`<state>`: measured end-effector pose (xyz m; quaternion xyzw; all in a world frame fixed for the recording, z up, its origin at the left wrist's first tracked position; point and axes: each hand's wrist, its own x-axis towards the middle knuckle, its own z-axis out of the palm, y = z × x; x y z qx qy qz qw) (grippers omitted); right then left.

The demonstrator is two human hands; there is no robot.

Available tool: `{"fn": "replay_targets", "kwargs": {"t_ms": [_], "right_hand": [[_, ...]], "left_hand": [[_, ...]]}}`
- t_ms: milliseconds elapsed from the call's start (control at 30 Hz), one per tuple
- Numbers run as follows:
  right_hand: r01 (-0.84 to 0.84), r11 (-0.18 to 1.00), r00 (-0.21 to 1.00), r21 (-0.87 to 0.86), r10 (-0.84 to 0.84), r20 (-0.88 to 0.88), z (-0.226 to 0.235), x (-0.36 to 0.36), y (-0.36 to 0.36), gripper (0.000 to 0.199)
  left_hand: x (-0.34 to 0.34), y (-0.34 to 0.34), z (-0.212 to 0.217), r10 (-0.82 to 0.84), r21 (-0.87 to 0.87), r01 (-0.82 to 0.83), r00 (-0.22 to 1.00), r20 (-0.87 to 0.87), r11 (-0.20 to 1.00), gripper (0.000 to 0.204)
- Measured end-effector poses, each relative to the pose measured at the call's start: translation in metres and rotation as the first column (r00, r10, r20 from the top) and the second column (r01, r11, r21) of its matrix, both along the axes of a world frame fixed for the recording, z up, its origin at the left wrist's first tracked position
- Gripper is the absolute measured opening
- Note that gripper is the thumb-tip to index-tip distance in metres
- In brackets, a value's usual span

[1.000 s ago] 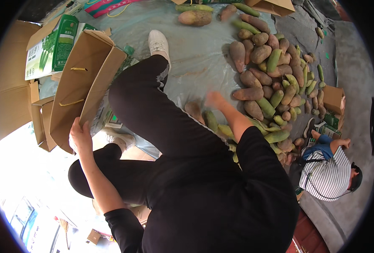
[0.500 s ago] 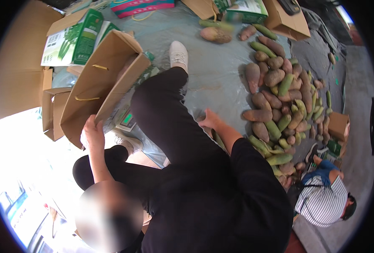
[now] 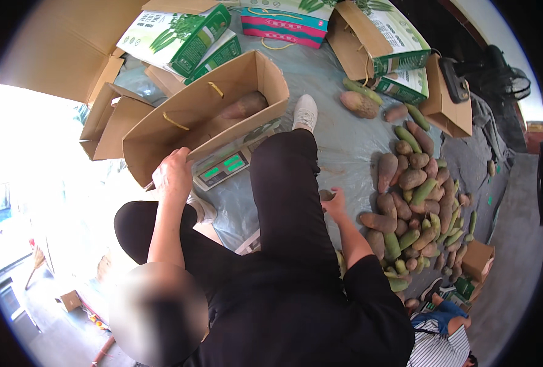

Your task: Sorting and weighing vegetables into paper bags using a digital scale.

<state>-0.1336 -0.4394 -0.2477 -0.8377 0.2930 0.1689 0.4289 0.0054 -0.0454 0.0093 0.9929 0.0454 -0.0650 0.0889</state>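
My left hand (image 3: 173,175) is closed on the near edge of an open cardboard box (image 3: 238,131) with yellow cord handles. Inside the box lies a large reddish-brown root (image 3: 244,107), dusty with soil. The box rests on a digital scale (image 3: 222,170) whose display glows green. Beside my right thigh, my right hand (image 3: 336,203) is closed around a small brown root (image 3: 326,195), partly covered by the fingers. Right of that hand spreads a pile of soil-stained reddish-brown and green roots (image 3: 412,178).
Green-and-white cartons (image 3: 173,38) stand at the back left, a pink-and-teal box (image 3: 284,27) at the back middle. More cartons (image 3: 400,40) and a black fan (image 3: 498,70) are at the back right. A person in a striped shirt (image 3: 437,347) is at the lower right.
The view has shifted, so the box interior and the root in it now show. My left hand stays on the box edge. The brown root in my right hand shows more plainly.
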Motion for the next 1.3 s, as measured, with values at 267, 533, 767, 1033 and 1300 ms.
{"fn": "replay_targets", "kwargs": {"t_ms": [267, 533, 767, 1033, 1300], "right_hand": [[0.084, 0.996, 0.818, 0.041, -0.093, 0.567, 0.161, 0.13, -0.027, 0.077], [-0.288, 0.891, 0.607, 0.351, -0.113, 0.787, 0.316, 0.224, 0.071, 0.067], [-0.485, 0.866, 0.477, -0.124, 0.381, 0.792, 0.278, 0.267, 0.16, 0.064], [-0.51, 0.727, 0.423, -0.461, 0.678, 0.601, 0.236, 0.257, 0.161, 0.024], [-0.239, 0.968, 0.739, -0.07, 0.229, 0.634, 0.179, 0.189, 0.018, 0.023]], "left_hand": [[-0.002, 0.002, -0.003, -0.003, -0.042, 0.004, 1.0, 0.024, 0.999, 0.012], [-0.002, 0.005, -0.006, -0.045, -0.02, 0.046, 0.996, 0.074, 0.999, 0.011], [-0.002, 0.004, -0.006, -0.057, -0.008, 0.058, 0.995, 0.083, 0.998, 0.008], [-0.001, 0.003, -0.008, -0.039, 0.002, 0.039, 0.998, 0.057, 0.999, 0.011], [0.003, 0.0, -0.004, -0.021, 0.062, 0.021, 1.0, -0.001, 0.998, 0.024]]}}
